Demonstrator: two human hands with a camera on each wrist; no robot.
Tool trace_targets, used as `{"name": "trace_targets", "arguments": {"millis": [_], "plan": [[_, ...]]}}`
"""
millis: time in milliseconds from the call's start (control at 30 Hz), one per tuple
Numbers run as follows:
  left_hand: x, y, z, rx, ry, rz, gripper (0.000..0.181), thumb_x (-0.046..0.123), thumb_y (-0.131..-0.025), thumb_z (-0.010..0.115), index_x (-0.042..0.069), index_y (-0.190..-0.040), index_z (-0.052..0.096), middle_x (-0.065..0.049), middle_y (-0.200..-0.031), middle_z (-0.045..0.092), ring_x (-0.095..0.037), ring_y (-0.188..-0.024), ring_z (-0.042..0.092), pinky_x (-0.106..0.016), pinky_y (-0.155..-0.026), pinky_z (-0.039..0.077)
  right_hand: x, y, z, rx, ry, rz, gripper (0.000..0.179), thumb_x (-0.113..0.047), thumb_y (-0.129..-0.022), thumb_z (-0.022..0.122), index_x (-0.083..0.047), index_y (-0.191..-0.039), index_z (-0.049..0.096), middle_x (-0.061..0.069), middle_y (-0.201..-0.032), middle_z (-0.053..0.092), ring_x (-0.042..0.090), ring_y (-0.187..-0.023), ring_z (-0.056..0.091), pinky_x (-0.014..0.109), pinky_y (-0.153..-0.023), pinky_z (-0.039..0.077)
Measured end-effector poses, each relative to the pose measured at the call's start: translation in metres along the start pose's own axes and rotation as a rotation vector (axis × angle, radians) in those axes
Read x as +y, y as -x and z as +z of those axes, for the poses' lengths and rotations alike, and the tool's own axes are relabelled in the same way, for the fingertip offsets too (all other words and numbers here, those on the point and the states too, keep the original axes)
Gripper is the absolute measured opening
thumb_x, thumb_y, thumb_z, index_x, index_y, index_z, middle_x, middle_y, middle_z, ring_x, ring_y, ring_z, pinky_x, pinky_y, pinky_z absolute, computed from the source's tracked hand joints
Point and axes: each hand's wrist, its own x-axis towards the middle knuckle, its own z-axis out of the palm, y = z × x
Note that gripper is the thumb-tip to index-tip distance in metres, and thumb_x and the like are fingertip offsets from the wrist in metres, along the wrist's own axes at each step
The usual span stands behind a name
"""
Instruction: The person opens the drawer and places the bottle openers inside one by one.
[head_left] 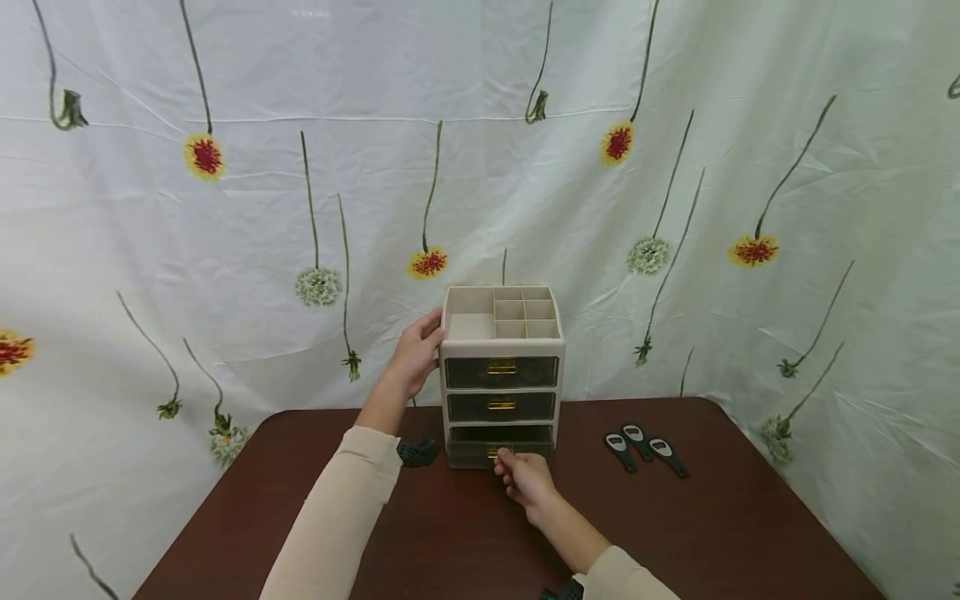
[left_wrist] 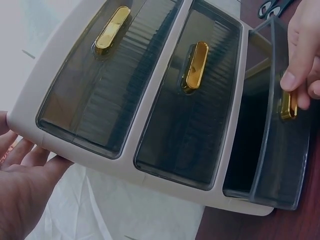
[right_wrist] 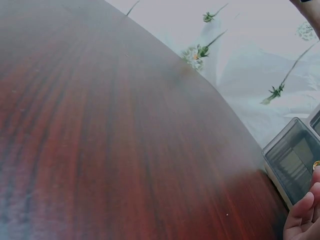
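Observation:
A cream desktop drawer organizer [head_left: 559, 400] with three dark, see-through drawers stands on the table. My left hand [head_left: 414, 357] rests against its left side near the top. In the left wrist view, the fingers of that left hand [left_wrist: 27, 185] touch the side wall and are partly hidden behind it. The bottom drawer [left_wrist: 280, 170] is pulled partway out. My right hand [head_left: 527, 482] pinches the gold handle [left_wrist: 289, 107] of this drawer between thumb and fingers. Both upper drawers, the top one [head_left: 465, 373] and the middle one [head_left: 465, 407], are closed.
Several small black tools [head_left: 633, 433] with pale oval faces lie on the dark red-brown table [head_left: 720, 533], right of the organizer. Open compartments [head_left: 525, 317] divide the organizer's top. Behind the table hangs a white flower-print cloth [head_left: 480, 183].

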Motion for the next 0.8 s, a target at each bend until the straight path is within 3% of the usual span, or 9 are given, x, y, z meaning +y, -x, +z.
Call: {"name": "trace_targets", "arguments": {"millis": [800], "plan": [[0.002,0.002,0.000,0.012,-0.011,-0.005,0.054,0.006,-0.112,0.041,0.006,-0.164,0.026,-0.013,-0.167,0.029,-0.032,-0.147,0.033,-0.062,-0.113,0.033,0.003,0.020,-0.002,-0.018,0.019,0.031,0.029,-0.028,-0.105,0.063,-0.002,-0.094,0.071,-0.004,-0.076,0.061,0.009,-0.065,0.048,0.024,-0.061,0.042]]}}
